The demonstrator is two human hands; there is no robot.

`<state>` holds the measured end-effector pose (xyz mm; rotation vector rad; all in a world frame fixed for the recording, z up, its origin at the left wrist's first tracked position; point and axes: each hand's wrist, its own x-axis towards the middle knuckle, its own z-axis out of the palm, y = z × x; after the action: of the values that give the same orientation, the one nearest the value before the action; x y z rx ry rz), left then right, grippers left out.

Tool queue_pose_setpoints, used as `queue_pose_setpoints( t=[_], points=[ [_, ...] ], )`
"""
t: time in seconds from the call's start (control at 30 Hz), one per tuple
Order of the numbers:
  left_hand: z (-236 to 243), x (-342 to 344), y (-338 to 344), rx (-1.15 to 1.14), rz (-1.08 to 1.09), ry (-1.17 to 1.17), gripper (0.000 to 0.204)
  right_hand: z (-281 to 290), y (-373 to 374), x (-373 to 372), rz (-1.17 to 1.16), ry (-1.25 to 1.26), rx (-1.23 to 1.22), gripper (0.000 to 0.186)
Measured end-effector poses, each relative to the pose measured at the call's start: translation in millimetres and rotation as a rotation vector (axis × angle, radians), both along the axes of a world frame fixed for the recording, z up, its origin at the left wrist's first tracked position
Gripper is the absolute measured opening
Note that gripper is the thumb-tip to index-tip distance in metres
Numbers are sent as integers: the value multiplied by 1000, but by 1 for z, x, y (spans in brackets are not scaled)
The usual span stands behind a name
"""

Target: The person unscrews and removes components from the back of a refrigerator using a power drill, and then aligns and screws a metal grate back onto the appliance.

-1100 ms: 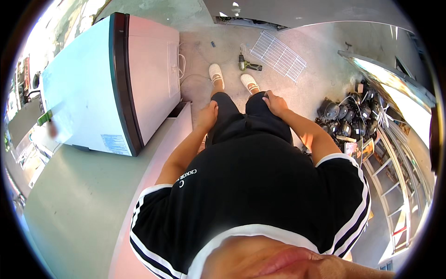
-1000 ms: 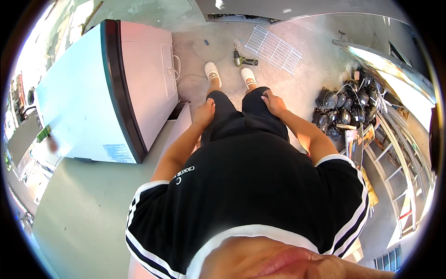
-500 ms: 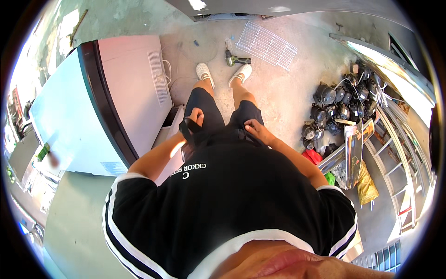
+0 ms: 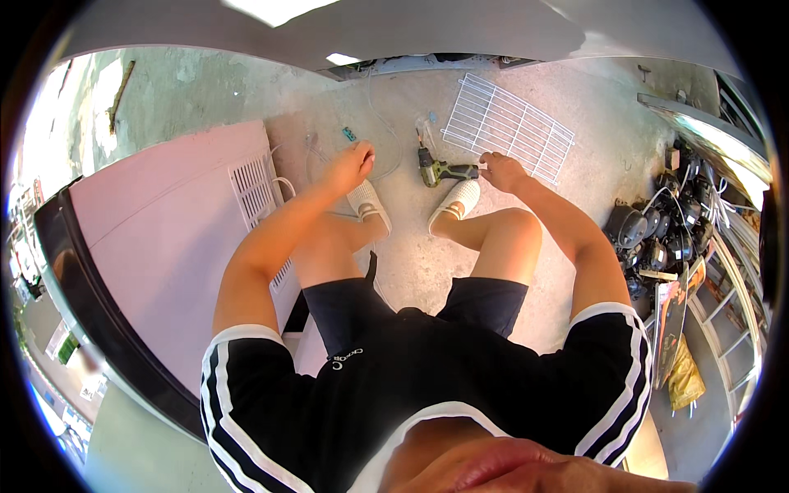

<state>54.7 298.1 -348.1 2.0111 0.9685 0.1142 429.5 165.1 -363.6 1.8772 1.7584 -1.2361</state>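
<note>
A green and black cordless drill (image 4: pixel 433 170) lies on the floor in front of my feet, its battery end pointing right. My right hand (image 4: pixel 503 171) is just beside that end, fingers partly stretched toward it; no grip shows. Over the floor left of the drill hangs my left hand (image 4: pixel 353 166), its fingers curled in and nothing visible in them. Beyond it lies a small teal piece (image 4: pixel 349 133), too small to name. A white wire rack (image 4: pixel 511 127) rests on the floor past my right hand.
A pinkish-white appliance cabinet (image 4: pixel 164 222) with a vent grille fills the left. Black compressors (image 4: pixel 657 222) are piled at the right, near a metal ladder (image 4: pixel 731 304) and a yellow bag (image 4: pixel 686 378). A thin cable loops across the floor. A large grey panel (image 4: pixel 427 33) spans the far edge.
I have gone from standing to a squat, with my knees bent and apart. Both hands have left my waist and reached forward and down toward the floor, the right one close to the drill.
</note>
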Motion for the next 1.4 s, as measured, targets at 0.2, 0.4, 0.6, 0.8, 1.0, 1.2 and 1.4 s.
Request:
queue_pose_setpoints(
  t=[0.2,0.4,0.6,0.8,1.0,1.2,1.4],
  points=[
    [-150,22,70,20,-7,58,17,-155,23,11,467,-8,6,48],
    [-221,36,86,-9,-81,-3,18,-247,-3,-15,597,156,48,68],
    [-249,21,39,-656,99,-126,18,-271,-52,-45,437,-27,179,68],
    [-226,23,44,-1208,263,-75,19,-219,-26,-36,397,164,299,78],
    [-265,46,49,-919,425,-152,20,-134,-12,-40,197,187,495,74],
    [-307,71,53,-634,260,-138,27,-128,25,-47,9,104,629,56],
    [-326,79,56,35,29,-43,25,-133,54,-75,-145,116,685,50]
  ],
)
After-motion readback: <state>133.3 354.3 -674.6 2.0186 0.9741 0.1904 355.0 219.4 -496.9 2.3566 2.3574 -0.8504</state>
